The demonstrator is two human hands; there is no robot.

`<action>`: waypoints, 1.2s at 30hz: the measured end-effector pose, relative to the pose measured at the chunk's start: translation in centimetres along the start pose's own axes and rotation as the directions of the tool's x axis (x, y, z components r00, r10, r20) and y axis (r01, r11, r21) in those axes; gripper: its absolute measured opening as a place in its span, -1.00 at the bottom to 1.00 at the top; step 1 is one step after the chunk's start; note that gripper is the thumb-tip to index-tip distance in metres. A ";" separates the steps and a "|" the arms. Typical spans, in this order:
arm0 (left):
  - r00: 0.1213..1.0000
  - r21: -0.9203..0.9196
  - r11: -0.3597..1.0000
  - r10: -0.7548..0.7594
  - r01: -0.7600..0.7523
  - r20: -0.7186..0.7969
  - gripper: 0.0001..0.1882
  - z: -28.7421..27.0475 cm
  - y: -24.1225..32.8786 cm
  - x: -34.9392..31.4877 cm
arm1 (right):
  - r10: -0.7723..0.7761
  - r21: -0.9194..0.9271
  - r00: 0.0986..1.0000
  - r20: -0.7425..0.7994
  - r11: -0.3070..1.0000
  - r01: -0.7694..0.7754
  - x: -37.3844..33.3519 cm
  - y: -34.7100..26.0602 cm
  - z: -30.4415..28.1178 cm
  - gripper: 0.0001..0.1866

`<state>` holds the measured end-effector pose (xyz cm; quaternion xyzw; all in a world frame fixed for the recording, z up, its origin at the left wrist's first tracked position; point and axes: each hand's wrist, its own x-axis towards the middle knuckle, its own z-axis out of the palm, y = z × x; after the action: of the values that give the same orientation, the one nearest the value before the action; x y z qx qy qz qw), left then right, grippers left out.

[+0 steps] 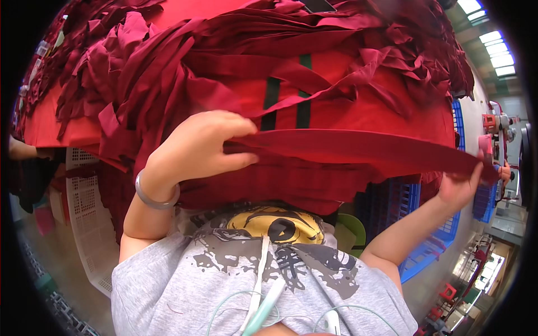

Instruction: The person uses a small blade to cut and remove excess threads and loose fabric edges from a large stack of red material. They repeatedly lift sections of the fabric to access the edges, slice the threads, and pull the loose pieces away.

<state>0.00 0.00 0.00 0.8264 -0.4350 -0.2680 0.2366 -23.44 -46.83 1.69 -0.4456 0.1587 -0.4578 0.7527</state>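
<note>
Maroon fabric strip (347, 145), left hand (203, 144) curled round it, right hand (458, 188) outstretched

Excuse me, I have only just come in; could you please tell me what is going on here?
A person in a grey T-shirt is handling a dark red fabric strip, spread between both hands. The right hand pinches it near its right end; the left hand is at the other side, thumb and fingers around it, though how firmly is unclear. Beyond the strip, heaped dark red fabric lies on a red-covered table.
</note>
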 end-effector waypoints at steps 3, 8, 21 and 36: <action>0.829 0.188 0.962 0.267 -0.198 -0.491 -0.64 2.0 -1.4 2.4 | -0.021 0.100 0.977 0.211 0.995 0.000 -2.2 -3.3 -2.1 -0.66; 0.615 -0.141 0.958 0.043 -0.248 -0.787 -0.70 -1.8 -7.3 6.7 | -0.211 -0.058 0.977 -0.018 0.976 0.210 -4.4 -9.5 -10.7 -0.65; 0.850 0.423 0.899 0.309 -0.115 -0.426 -0.77 3.1 -1.7 3.7 | 0.322 0.011 0.944 -0.076 0.947 -0.323 2.8 -17.5 -29.7 -0.72; 0.763 0.291 0.952 0.119 0.094 -0.635 -0.81 3.2 -1.8 1.4 | 0.464 0.310 0.829 -0.313 0.875 -0.373 25.6 -3.3 -27.8 -0.94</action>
<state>-0.34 -0.72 -3.84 0.8912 -0.3685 0.1050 0.2430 -29.72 -83.29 -6.64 -0.2103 0.3393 -0.3731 0.8375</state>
